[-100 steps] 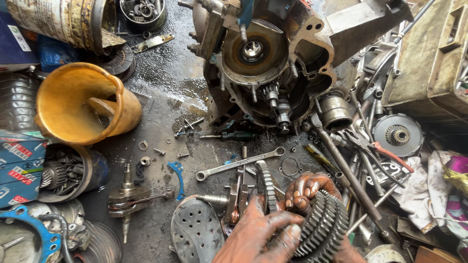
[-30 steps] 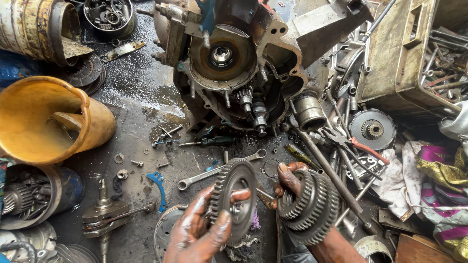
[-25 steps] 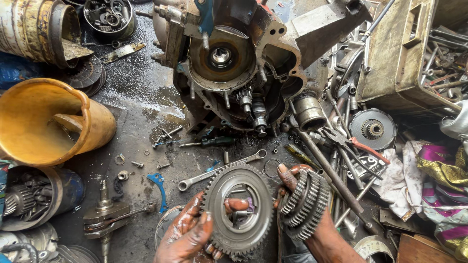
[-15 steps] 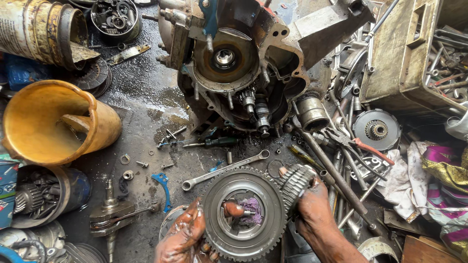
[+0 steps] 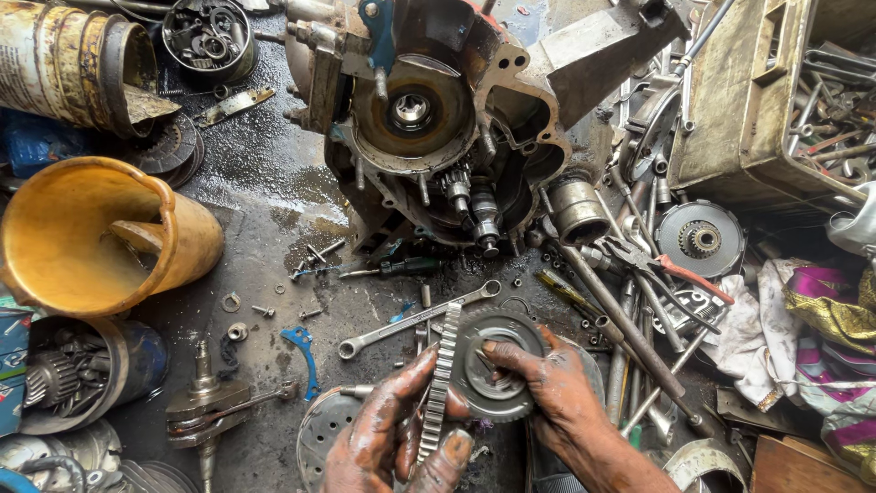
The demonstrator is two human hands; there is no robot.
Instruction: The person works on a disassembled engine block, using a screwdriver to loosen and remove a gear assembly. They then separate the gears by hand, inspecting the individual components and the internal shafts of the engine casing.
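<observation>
Hands on two greasy gears over oily floor.
Left hand (image 5: 388, 438) grips big gear (image 5: 440, 388) edge-on; right hand (image 5: 547, 388) clutches small gear (image 5: 488, 374), fingertips in its hub, both below engine case (image 5: 438, 119). Yellow jug (image 5: 100, 237) left, looks empty; rusty labelled can (image 5: 68, 59) top left; round tin (image 5: 78, 383) holds metal parts.

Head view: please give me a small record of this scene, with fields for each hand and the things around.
Left hand: grips a large toothed ring gear, seen edge-on
Right hand: holds a round clutch gear, fingers on its hub
Above hands: combination spanner, opened engine casing
Left side: yellow plastic jug, crankshaft
Right side: long steel rod, metal toolbox
Floor: wet, oily, scattered bolts
</observation>
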